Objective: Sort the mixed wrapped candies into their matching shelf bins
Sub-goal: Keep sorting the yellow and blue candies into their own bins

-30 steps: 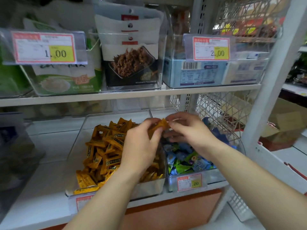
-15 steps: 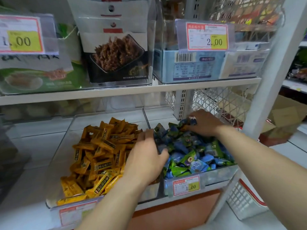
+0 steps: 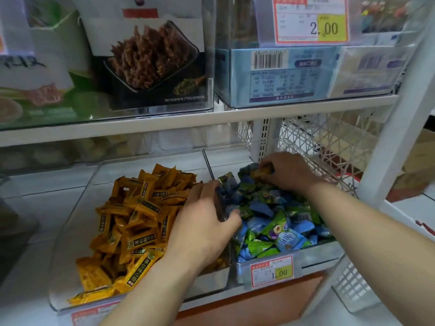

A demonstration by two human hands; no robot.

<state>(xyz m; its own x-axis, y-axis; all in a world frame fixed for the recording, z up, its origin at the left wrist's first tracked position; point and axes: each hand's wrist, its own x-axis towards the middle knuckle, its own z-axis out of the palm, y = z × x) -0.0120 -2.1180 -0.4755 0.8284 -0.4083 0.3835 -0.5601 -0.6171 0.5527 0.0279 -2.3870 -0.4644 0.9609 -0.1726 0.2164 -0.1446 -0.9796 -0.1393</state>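
Observation:
Two clear bins sit side by side on the lower shelf. The left bin (image 3: 70,234) holds a heap of orange wrapped candies (image 3: 134,222). The right bin (image 3: 322,252) holds blue and green wrapped candies (image 3: 275,222). My right hand (image 3: 286,171) reaches into the back of the right bin and pinches an orange candy (image 3: 260,172) lying among the blue ones. My left hand (image 3: 207,222) rests over the wall between the two bins, fingers spread, touching the blue candies at the bin's left edge.
A 1.00 price tag (image 3: 271,270) hangs on the right bin's front. The upper shelf (image 3: 164,124) carries clear bins of snack packets (image 3: 150,57) and blue boxes (image 3: 277,76). A white mesh panel (image 3: 322,147) and a slanted white post (image 3: 395,128) close the right side.
The view has moved closer and right. Both hands left the orange pile's top; my right hand went to the back of the blue bin and closed on an orange candy, my left settled on the divider.

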